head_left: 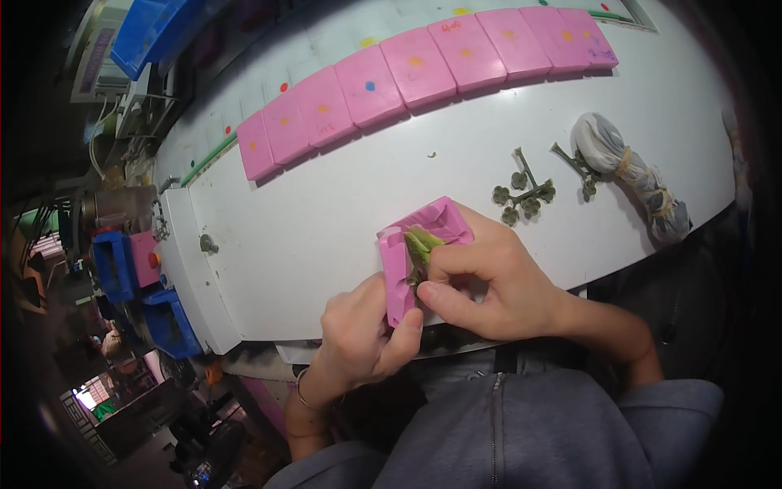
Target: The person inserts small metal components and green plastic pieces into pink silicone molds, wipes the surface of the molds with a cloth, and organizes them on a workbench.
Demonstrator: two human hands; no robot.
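Note:
My left hand [357,332] grips a pink, rubbery mould [397,265] above the front edge of the white table. Its two flaps are spread apart, and a green, leaf-like moulded piece [422,242] with a darker stem shows between them. The thumb and forefinger of my right hand [501,277] are pinched on this green piece, while the back of the hand lies against the mould's right flap. The fingertips cover the lower part of the piece. Several dark green moulded sprigs [529,194] with flower-shaped ends lie on the table beyond my right hand.
Along the far side runs a curved row of pink blocks [371,85] with coloured dots. A knotted grey-white cloth bundle [631,171] rests at the right. On the left are a small dark green bit [209,244] and blue bins [171,324] beside the white table [293,261].

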